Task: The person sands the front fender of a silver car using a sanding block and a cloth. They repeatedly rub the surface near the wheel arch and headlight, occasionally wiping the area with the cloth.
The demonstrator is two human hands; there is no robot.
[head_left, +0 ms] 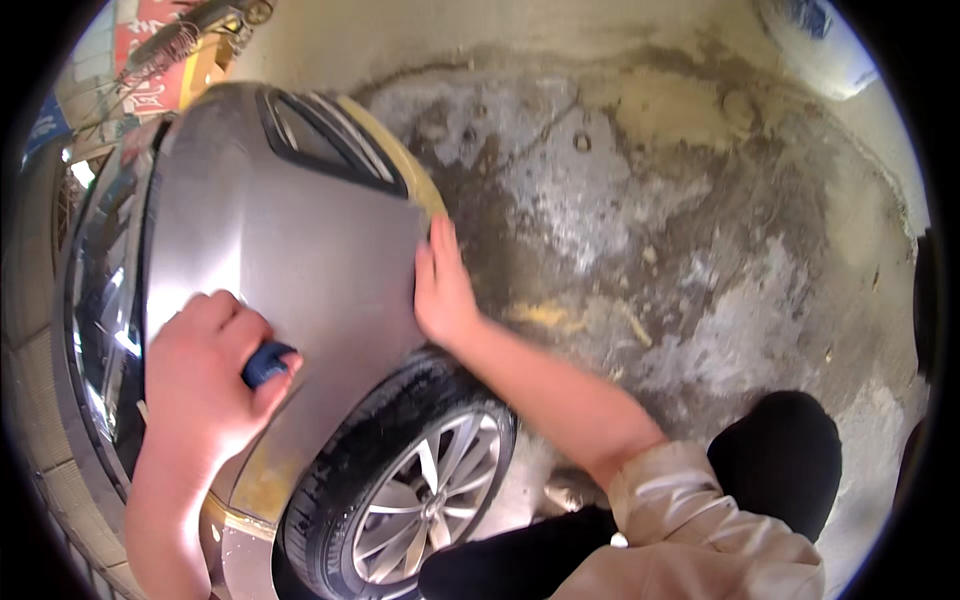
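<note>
My left hand (205, 370) is closed over a small dark blue object (266, 364). Only its end shows between thumb and fingers, so I cannot tell its kind. That hand is at the silver-grey car body panel (330, 235), toward the glossy dark glass (105, 300) on the left. My right hand (443, 290) lies with fingers outstretched along the panel's right edge, above the wheel. Dull yellow patches (270, 478) mark the panel's lower corner, and a yellowish strip (405, 165) runs along its far right side.
A black tyre (335, 490) with a silver spoked rim (430, 505) stands below the panel, close to my knees (780, 450). The concrete floor (620, 260) is stained and rough. A white bag-like thing (825, 50) is at the far right; cartons (205, 68) are at the far left.
</note>
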